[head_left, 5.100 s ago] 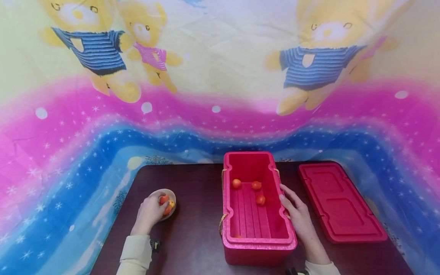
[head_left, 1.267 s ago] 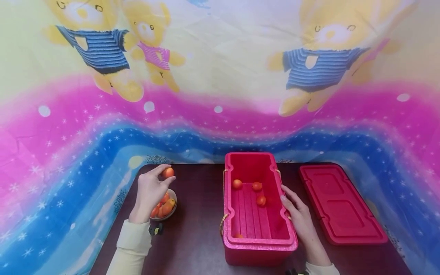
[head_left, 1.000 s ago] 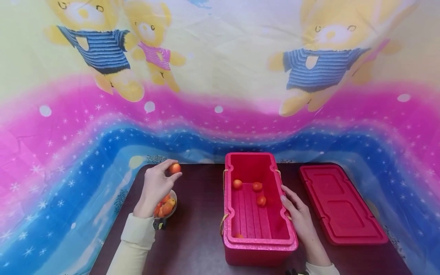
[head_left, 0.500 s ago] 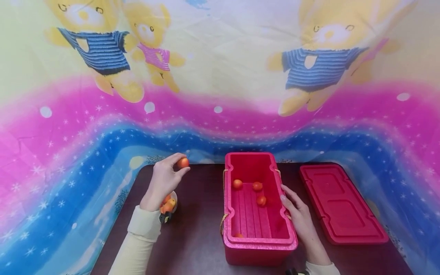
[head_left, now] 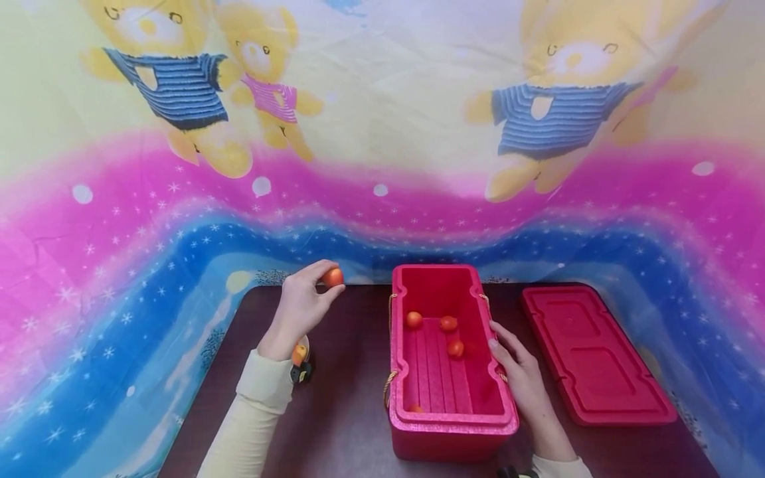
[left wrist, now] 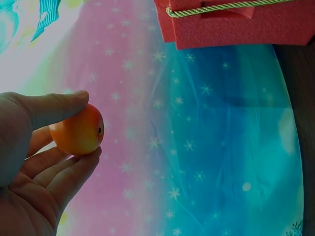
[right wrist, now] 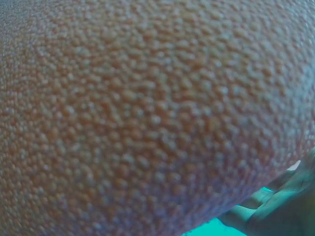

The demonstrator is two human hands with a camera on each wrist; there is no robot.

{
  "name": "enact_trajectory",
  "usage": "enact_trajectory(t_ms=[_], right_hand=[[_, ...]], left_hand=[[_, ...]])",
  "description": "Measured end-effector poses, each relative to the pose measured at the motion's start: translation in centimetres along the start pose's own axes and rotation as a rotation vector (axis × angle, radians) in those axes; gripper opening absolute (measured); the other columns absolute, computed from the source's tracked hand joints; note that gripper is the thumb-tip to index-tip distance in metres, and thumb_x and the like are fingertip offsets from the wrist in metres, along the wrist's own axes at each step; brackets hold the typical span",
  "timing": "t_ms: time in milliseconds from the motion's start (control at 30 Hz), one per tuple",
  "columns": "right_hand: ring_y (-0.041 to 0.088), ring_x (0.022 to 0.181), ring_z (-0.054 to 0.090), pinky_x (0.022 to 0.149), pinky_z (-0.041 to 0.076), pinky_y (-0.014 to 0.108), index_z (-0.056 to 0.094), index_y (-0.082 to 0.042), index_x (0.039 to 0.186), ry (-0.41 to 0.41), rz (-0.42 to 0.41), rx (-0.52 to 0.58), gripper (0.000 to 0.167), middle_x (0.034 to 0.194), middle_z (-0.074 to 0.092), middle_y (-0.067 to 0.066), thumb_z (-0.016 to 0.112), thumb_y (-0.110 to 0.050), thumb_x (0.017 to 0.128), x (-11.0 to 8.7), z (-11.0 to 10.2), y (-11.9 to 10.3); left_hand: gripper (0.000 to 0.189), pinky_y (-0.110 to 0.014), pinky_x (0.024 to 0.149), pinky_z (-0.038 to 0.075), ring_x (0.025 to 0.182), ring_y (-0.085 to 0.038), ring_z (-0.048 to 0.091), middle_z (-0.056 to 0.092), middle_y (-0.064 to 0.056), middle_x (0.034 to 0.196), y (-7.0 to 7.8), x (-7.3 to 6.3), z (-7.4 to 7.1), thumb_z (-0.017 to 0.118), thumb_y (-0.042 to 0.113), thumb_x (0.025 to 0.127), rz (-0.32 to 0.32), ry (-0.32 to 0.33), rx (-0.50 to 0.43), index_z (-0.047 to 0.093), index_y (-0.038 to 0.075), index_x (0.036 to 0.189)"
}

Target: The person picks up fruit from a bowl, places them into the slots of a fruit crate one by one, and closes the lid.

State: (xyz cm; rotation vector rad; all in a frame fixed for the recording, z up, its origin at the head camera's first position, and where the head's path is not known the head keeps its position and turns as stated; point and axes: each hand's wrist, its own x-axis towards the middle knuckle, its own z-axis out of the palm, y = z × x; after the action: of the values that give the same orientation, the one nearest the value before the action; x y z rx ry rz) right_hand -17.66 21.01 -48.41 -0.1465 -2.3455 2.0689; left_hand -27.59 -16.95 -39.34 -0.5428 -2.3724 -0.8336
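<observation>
My left hand (head_left: 305, 299) pinches a small round orange-red fruit (head_left: 333, 277) between thumb and fingertips, raised above the table left of the red box. Close up in the left wrist view, the fruit (left wrist: 78, 132) shades to yellow and has a dark spot at one end. Against the outer right side of the open red box (head_left: 454, 438) rests my right hand (head_left: 518, 365), its fingertips at the rim. Several orange fruits (head_left: 455, 348) lie inside the box. The right wrist view is mostly filled by the box's grainy wall (right wrist: 147, 108), with some fingers (right wrist: 270, 206) at its lower corner.
Beneath my left wrist, mostly hidden, is a bowl (head_left: 307, 346) of fruit. The red lid (head_left: 597, 358) lies flat right of the box on the dark table (head_left: 346, 398). Gold cords (head_left: 387, 388) hang at the box's sides. A printed cloth (head_left: 382, 153) forms the backdrop.
My left hand has taken the fruit out of the bowl, lifted it and carried it rightward toward the box. My right hand has stayed at the box's side.
</observation>
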Motion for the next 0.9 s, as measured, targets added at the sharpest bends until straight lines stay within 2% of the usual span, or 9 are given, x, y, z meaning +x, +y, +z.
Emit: enact_trajectory(t_ms=[233, 733, 900], right_hand=[[0.006, 0.102, 0.065, 0.078, 0.061, 0.031, 0.04, -0.027, 0.156, 0.012, 0.003, -0.002, 0.056, 0.147, 0.047, 0.01, 0.056, -0.037, 0.104, 0.0, -0.1, 0.1], [0.005, 0.102, 0.065, 0.078, 0.06, 0.03, 0.04, -0.026, 0.156, 0.007, -0.006, -0.002, 0.055, 0.147, 0.046, 0.01, 0.055, -0.037, 0.104, 0.1, 0.0, 0.1], [0.004, 0.102, 0.065, 0.078, 0.06, 0.03, 0.039, -0.027, 0.156, 0.002, 0.003, 0.011, 0.055, 0.148, 0.046, 0.011, 0.055, -0.037, 0.104, 0.0, 0.1, 0.0]], left_hand=[[0.041, -0.04, 0.079, 0.061, 0.1, -0.028, 0.071, 0.072, -0.011, 0.12, 1.1, 1.0, 1.0, 0.088, 0.011, 0.079, 0.015, -0.006, -0.028, 0.074, 0.007, 0.118], [0.041, -0.035, 0.08, 0.061, 0.099, -0.025, 0.072, 0.073, -0.011, 0.118, 2.6, 1.6, 3.0, 0.087, 0.011, 0.079, 0.089, -0.03, -0.061, 0.074, 0.007, 0.117], [0.042, -0.038, 0.08, 0.061, 0.103, -0.027, 0.071, 0.072, -0.012, 0.119, 3.2, 2.0, 3.7, 0.087, 0.009, 0.08, 0.103, -0.06, -0.108, 0.072, 0.005, 0.119]])
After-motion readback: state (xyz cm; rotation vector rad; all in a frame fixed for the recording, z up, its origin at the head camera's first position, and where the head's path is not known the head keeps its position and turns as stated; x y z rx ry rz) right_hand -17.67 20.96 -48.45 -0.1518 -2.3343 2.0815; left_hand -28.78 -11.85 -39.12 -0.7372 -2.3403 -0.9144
